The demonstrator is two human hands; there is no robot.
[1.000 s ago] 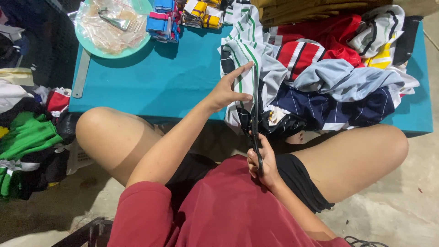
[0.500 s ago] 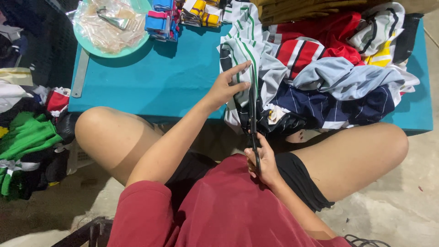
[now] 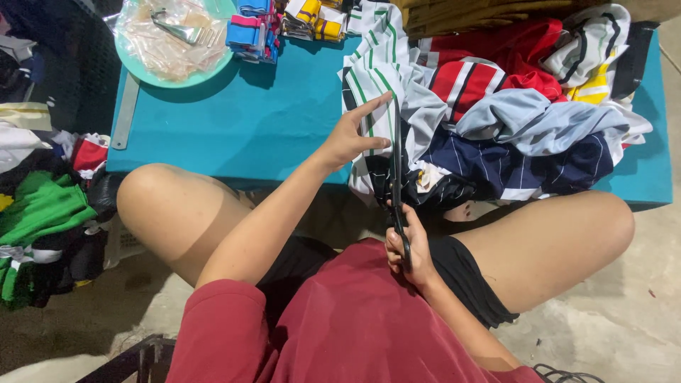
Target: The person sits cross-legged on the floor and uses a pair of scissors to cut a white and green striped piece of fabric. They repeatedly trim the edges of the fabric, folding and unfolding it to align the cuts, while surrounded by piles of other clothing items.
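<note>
— What's different from a moment ago?

— Very little: your left hand (image 3: pixel 349 138) is still lying flat on the green-striped white fabric (image 3: pixel 372 67) at the teal counter (image 3: pixel 248 120) edge, its grip spread with the forefinger stretched out. Your head has leaned in slightly.

— And the cutting hand?

— Your right hand (image 3: pixel 408 252) is keeping its grip wrapped around the black scissors (image 3: pixel 397 177), blades reaching up into the cloth beside the garment pile (image 3: pixel 525 99). You're apparently still mid-cut.
</note>
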